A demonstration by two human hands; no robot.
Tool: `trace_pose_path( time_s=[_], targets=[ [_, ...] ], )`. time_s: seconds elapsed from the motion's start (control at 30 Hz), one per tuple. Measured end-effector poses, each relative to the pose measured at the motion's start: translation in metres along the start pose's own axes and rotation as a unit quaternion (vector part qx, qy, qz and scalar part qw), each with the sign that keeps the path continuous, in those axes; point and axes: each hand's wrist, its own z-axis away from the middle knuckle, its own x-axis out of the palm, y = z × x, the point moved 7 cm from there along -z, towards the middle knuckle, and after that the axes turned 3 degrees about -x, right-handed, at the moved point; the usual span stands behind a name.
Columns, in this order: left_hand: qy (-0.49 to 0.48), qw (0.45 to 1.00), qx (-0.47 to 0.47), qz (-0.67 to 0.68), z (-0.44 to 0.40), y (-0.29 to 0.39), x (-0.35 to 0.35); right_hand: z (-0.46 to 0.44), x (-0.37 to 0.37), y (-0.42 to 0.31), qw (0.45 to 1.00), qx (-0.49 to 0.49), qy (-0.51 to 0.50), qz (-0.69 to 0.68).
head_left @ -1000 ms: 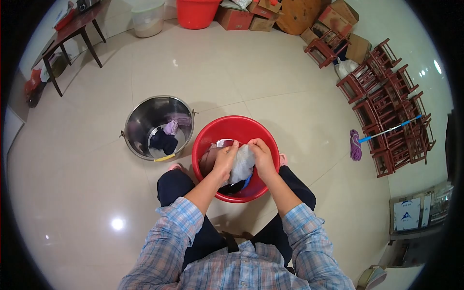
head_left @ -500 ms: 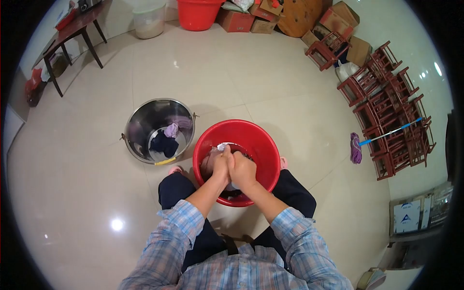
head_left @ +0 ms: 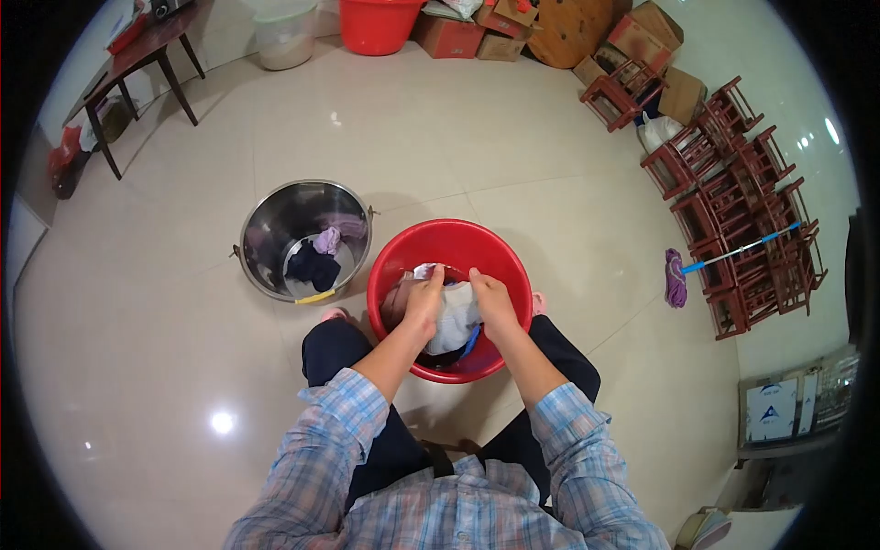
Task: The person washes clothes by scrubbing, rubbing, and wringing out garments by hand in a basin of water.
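Note:
A light grey-white cloth point(head_left: 455, 316) is stretched between my two hands inside the red basin point(head_left: 379, 261). My left hand point(head_left: 425, 302) grips its left edge, and my right hand point(head_left: 493, 301) grips its right edge, thumbs on top. Whether the cloth is a particular garment I cannot tell. Beneath and beside it lie a brownish-pink cloth point(head_left: 397, 298) and dark items partly hidden by my hands. A bit of blue point(head_left: 473, 341) shows near the right side of the cloth.
Left of the basin stands a steel bucket point(head_left: 266, 215) holding dark and lilac cloths point(head_left: 313, 264). Stacked red-brown stools point(head_left: 724, 197) and a purple mop point(head_left: 676, 278) are at the right. Cardboard boxes point(head_left: 449, 37), another red tub point(head_left: 378, 26) and a table point(head_left: 151, 48) line the far side.
My hands, earlier pressed together over the basin, have moved apart, with the light cloth now spread between them. The bucket and its cloths have not moved.

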Motion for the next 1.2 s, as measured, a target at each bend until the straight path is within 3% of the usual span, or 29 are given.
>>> trace_pose_path(
  time_s=[0.03, 0.07, 0.13, 0.17, 0.2, 0.23, 0.27, 0.33, 0.43, 0.47, 0.53, 0.57, 0.6, 0.63, 0.7, 0.73, 0.77, 0.8, 0.83, 0.97, 1.07, 1.13, 1.2],
  targets=[
    [0.001, 1.0, 0.001, -0.001, 0.0, 0.0, 0.0, 0.007, 0.009, -0.012, 0.999, -0.04, -0.011, 0.007],
    [0.018, 1.0, 0.015, -0.006, 0.001, 0.001, -0.002, 0.001, 0.012, -0.004, 0.985, -0.117, -0.02, 0.129],
    [0.035, 0.999, 0.029, -0.012, 0.004, 0.002, -0.003, 0.036, 0.043, -0.042, 0.903, -0.248, -0.01, 0.351],
    [-0.003, 0.998, -0.004, 0.057, 0.002, -0.006, 0.0, 0.048, 0.054, -0.053, 0.867, -0.299, -0.027, 0.397],
    [-0.04, 0.99, -0.038, 0.127, 0.002, -0.012, 0.004, 0.042, 0.054, -0.049, 0.868, -0.298, -0.028, 0.397],
    [0.047, 0.998, -0.041, 0.027, 0.018, -0.001, 0.003, 0.03, 0.049, -0.041, 0.839, -0.292, 0.015, 0.459],
    [0.05, 0.998, -0.041, 0.028, 0.023, -0.001, 0.004, 0.019, 0.044, -0.035, 0.804, -0.285, 0.056, 0.519],
    [0.024, 0.997, 0.043, -0.053, 0.026, 0.013, 0.011, 0.011, 0.038, -0.04, 0.798, -0.277, 0.086, 0.527],
    [-0.017, 0.999, -0.019, 0.029, 0.008, -0.001, 0.004, 0.024, 0.05, -0.043, 0.789, -0.299, 0.068, 0.533],
    [-0.038, 0.993, -0.062, 0.094, 0.003, -0.008, 0.004, 0.03, 0.054, -0.045, 0.789, -0.298, 0.067, 0.534],
    [-0.058, 0.991, -0.063, 0.102, 0.006, -0.006, 0.009, 0.045, 0.06, -0.054, 0.787, -0.375, 0.064, 0.485],
    [0.009, 0.998, -0.033, 0.06, 0.009, -0.005, 0.006, 0.03, 0.052, -0.041, 0.79, -0.306, 0.078, 0.526],
    [0.075, 0.997, -0.002, 0.016, 0.016, 0.002, 0.002, 0.02, 0.045, -0.036, 0.791, -0.305, 0.08, 0.525],
    [0.009, 0.996, -0.07, 0.061, 0.012, -0.01, 0.008, 0.008, 0.031, -0.03, 0.805, -0.26, 0.076, 0.528],
    [0.028, 0.998, -0.05, 0.007, 0.015, -0.003, 0.004, -0.006, 0.008, -0.015, 0.843, -0.145, 0.05, 0.516],
    [0.047, 0.997, -0.033, -0.043, 0.019, 0.004, 0.004, -0.007, 0.0, -0.015, 0.842, -0.145, 0.051, 0.516],
    [0.014, 0.999, -0.036, -0.017, 0.023, 0.009, 0.007, -0.009, -0.006, -0.001, 0.953, -0.073, -0.013, 0.293],
    [0.014, 0.999, -0.036, -0.015, 0.021, 0.01, 0.005, -0.009, -0.006, 0.011, 0.996, 0.005, -0.077, 0.048],
    [-0.003, 0.999, -0.043, -0.013, 0.02, 0.011, 0.006, -0.005, -0.006, 0.016, 0.99, 0.042, -0.137, 0.014],
    [-0.018, 0.998, -0.053, -0.02, 0.028, 0.016, 0.014, 0.008, -0.01, 0.008, 0.981, 0.038, -0.191, 0.02],
    [-0.02, 0.998, -0.057, -0.016, 0.015, 0.007, 0.007, 0.005, -0.008, 0.006, 0.993, 0.012, -0.108, -0.042],
    [-0.021, 0.998, -0.059, -0.012, 0.001, -0.005, 0.001, 0.01, 0.0, -0.002, 0.997, -0.045, -0.055, 0.014],
    [-0.003, 1.0, 0.006, -0.018, -0.006, -0.007, -0.006, 0.029, 0.022, -0.02, 0.961, -0.126, -0.081, 0.233]
  ],
)
